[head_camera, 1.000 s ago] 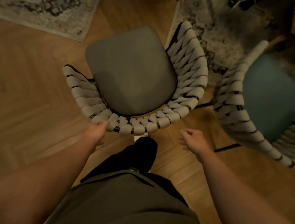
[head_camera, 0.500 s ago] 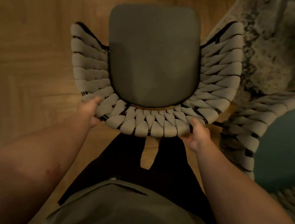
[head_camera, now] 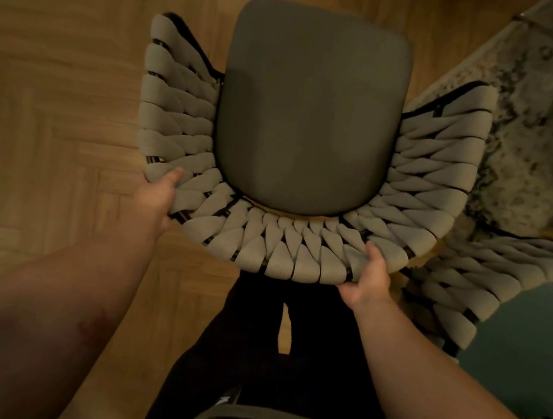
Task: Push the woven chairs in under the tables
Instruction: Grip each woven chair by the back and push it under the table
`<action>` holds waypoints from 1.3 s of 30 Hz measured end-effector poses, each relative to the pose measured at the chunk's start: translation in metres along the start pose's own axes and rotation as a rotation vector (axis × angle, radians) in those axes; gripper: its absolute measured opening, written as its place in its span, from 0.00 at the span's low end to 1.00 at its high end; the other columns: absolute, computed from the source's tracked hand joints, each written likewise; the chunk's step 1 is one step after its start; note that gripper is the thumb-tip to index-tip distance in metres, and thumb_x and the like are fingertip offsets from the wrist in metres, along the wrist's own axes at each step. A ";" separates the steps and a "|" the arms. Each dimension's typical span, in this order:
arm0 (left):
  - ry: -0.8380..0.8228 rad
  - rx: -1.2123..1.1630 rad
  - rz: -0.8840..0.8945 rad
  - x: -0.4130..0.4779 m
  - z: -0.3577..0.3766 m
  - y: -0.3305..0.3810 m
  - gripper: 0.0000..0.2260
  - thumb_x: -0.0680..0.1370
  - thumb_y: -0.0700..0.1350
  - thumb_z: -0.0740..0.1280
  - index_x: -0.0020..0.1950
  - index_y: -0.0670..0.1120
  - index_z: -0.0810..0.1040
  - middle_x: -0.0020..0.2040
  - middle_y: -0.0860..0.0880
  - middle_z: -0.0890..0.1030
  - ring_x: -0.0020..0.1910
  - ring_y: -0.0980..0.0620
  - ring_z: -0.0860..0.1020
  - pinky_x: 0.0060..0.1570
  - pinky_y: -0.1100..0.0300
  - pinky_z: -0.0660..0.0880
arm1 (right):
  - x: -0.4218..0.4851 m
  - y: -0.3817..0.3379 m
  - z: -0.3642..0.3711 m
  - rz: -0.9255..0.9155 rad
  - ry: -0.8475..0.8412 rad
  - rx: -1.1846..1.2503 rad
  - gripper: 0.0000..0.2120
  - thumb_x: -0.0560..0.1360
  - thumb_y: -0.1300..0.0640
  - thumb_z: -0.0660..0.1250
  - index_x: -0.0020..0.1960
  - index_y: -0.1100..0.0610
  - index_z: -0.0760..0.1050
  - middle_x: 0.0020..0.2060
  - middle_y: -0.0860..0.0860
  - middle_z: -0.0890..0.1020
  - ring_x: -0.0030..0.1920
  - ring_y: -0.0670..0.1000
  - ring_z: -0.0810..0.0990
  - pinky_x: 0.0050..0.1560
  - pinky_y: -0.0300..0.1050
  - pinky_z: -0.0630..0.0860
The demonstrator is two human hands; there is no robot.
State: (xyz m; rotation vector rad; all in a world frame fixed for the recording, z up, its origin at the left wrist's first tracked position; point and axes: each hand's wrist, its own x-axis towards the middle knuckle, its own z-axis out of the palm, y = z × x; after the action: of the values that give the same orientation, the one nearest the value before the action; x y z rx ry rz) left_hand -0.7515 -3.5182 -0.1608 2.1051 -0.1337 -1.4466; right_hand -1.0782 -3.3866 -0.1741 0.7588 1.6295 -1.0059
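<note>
The pale woven chair with the grey seat pad [head_camera: 310,110] is stood on the wooden floor [head_camera: 55,115]. Its back rim is gripped by the left hand [head_camera: 156,195] and now also by the right hand [head_camera: 369,278], which was off it before.

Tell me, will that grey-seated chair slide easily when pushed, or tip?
The chair probably slides readily: the floor beneath is smooth wood. The woven back likely gives slightly under grip. Tipping seems unlikely with the left hand and right hand gripping the back on either side, though the rug might snag a leg.
</note>
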 end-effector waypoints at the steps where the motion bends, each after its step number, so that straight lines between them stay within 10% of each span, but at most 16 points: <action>1: 0.002 -0.008 -0.002 -0.001 0.000 -0.001 0.11 0.79 0.48 0.72 0.60 0.51 0.76 0.54 0.46 0.82 0.51 0.44 0.83 0.49 0.41 0.82 | 0.000 0.001 0.001 -0.004 0.012 0.005 0.24 0.75 0.49 0.73 0.69 0.55 0.74 0.57 0.61 0.84 0.54 0.65 0.84 0.53 0.71 0.79; 18: 0.146 -0.264 -0.043 -0.027 -0.035 -0.055 0.18 0.78 0.44 0.73 0.67 0.48 0.74 0.54 0.47 0.81 0.49 0.46 0.82 0.44 0.49 0.82 | 0.019 -0.037 0.038 -0.104 -0.013 -0.267 0.35 0.64 0.44 0.79 0.69 0.51 0.76 0.56 0.57 0.85 0.52 0.62 0.85 0.52 0.67 0.80; 23: 0.188 -0.258 -0.073 -0.031 -0.042 -0.065 0.25 0.75 0.50 0.76 0.68 0.48 0.73 0.57 0.47 0.80 0.53 0.47 0.81 0.55 0.46 0.80 | -0.015 -0.053 0.070 -0.208 -0.055 -0.369 0.24 0.77 0.49 0.73 0.69 0.55 0.73 0.57 0.57 0.83 0.54 0.59 0.84 0.58 0.63 0.80; 26: 0.236 0.026 0.055 -0.029 -0.052 -0.057 0.47 0.61 0.62 0.80 0.75 0.47 0.67 0.67 0.45 0.76 0.63 0.44 0.78 0.64 0.43 0.76 | -0.018 -0.052 0.073 -0.338 0.040 -0.430 0.29 0.77 0.48 0.72 0.73 0.58 0.68 0.64 0.57 0.79 0.59 0.58 0.81 0.62 0.58 0.78; 30: 0.318 0.409 0.353 -0.029 -0.056 -0.036 0.42 0.74 0.42 0.75 0.81 0.45 0.52 0.75 0.43 0.67 0.72 0.43 0.69 0.71 0.45 0.68 | -0.018 -0.068 0.080 -0.764 0.177 -0.726 0.32 0.80 0.47 0.67 0.78 0.59 0.61 0.72 0.57 0.71 0.70 0.58 0.72 0.67 0.48 0.70; 34: 0.338 0.783 0.518 -0.020 -0.047 -0.034 0.44 0.77 0.41 0.70 0.82 0.42 0.41 0.82 0.40 0.43 0.81 0.40 0.47 0.78 0.43 0.55 | -0.008 -0.082 0.090 -0.966 0.143 -0.913 0.36 0.81 0.49 0.65 0.81 0.59 0.52 0.75 0.61 0.67 0.73 0.60 0.69 0.74 0.55 0.67; 39: 0.385 0.974 0.575 -0.014 -0.040 -0.046 0.43 0.75 0.38 0.65 0.81 0.40 0.39 0.80 0.35 0.38 0.80 0.36 0.41 0.79 0.43 0.52 | 0.001 -0.082 0.090 -1.146 0.177 -1.114 0.34 0.83 0.61 0.57 0.81 0.64 0.42 0.81 0.61 0.50 0.80 0.58 0.53 0.70 0.37 0.51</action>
State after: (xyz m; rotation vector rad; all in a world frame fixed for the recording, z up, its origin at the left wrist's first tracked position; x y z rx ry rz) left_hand -0.7326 -3.4586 -0.1624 2.6732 -1.3881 -0.6284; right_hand -1.1098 -3.5039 -0.1658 -0.9621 2.4071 -0.5224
